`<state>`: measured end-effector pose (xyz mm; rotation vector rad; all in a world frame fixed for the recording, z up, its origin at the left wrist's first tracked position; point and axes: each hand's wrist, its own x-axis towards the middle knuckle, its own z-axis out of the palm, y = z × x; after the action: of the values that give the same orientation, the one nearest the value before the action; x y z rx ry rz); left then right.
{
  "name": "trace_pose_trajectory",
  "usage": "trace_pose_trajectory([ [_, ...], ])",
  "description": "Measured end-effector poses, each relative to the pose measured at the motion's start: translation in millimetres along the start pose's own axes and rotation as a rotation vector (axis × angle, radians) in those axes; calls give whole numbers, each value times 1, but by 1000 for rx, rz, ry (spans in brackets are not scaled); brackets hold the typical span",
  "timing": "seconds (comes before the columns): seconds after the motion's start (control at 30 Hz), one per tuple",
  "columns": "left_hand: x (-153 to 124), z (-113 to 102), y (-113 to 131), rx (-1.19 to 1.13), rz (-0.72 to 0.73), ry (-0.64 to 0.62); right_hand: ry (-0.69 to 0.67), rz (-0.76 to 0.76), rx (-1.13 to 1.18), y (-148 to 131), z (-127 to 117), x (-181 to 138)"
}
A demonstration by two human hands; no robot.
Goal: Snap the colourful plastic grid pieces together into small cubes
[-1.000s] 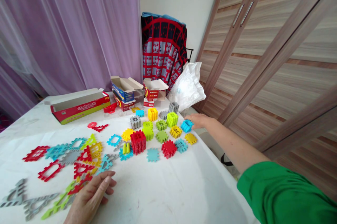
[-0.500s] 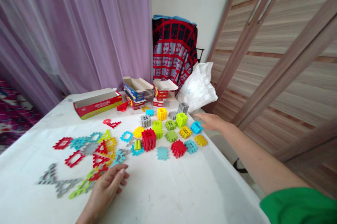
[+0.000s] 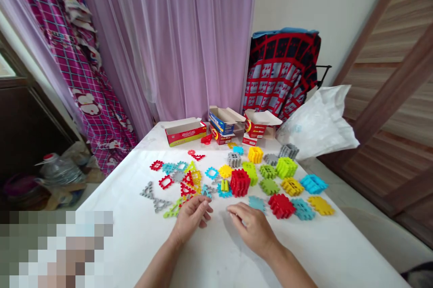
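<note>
My left hand (image 3: 193,217) rests at the near edge of the flat interlocking pieces, fingers loosely curved and a little apart, holding nothing. Close to its fingers are a light-blue piece (image 3: 206,191) and a lime green piece (image 3: 173,208). My right hand (image 3: 253,226) hovers over the white table, its shadow beneath; its fingers are half bent and I see nothing in them. Just beyond it lies a pale blue square piece (image 3: 257,203). Nearby are a red stack of square pieces (image 3: 240,183), another red stack (image 3: 282,206) and a blue square piece (image 3: 304,209).
More stacks, lime green (image 3: 286,167), yellow (image 3: 255,155) and blue (image 3: 314,183), stand on the table. Behind them are a long red box (image 3: 186,134), a blue box (image 3: 221,119) and a white plastic bag (image 3: 320,121). A bottle (image 3: 62,171) stands on the floor at left.
My right hand has come back from the table's right edge to the front middle, near my left hand. The view has swung left. The pieces look unchanged.
</note>
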<state>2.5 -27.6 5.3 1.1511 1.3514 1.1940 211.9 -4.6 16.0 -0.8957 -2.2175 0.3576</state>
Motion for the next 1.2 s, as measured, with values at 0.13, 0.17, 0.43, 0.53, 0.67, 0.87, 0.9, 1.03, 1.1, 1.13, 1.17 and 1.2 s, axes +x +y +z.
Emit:
trace_pose_trajectory([
  [0.13,19,-42,12,534,212,230,-63,70,90,-1,33,-7],
  [0.17,27,-57,16,612,226,277,-60,84,107,1,37,-9],
  [0.43,93,-156,26,1114,200,284,-8,193,161,8,46,-11],
  [0.53,108,-166,25,1259,122,185,-9,205,160,9,48,-11],
  [0.67,119,-171,29,1398,44,86,-24,216,172,10,49,-11],
  [0.87,116,-170,37,1516,-40,38,-11,251,183,1,44,-5],
  [0.9,116,-170,38,1530,-53,43,-7,260,181,-1,43,-4],
  [1.03,123,-178,37,1564,-52,39,-37,291,135,-5,41,1],
  [1.1,129,-184,36,1571,-11,53,-61,305,106,-4,41,2],
  [1.13,130,-186,37,1550,19,115,-71,309,96,-4,40,2],
  [1.17,130,-187,37,1512,63,182,-80,310,90,-3,40,2],
  [1.2,126,-186,38,1458,100,252,-87,308,89,-3,40,2],
])
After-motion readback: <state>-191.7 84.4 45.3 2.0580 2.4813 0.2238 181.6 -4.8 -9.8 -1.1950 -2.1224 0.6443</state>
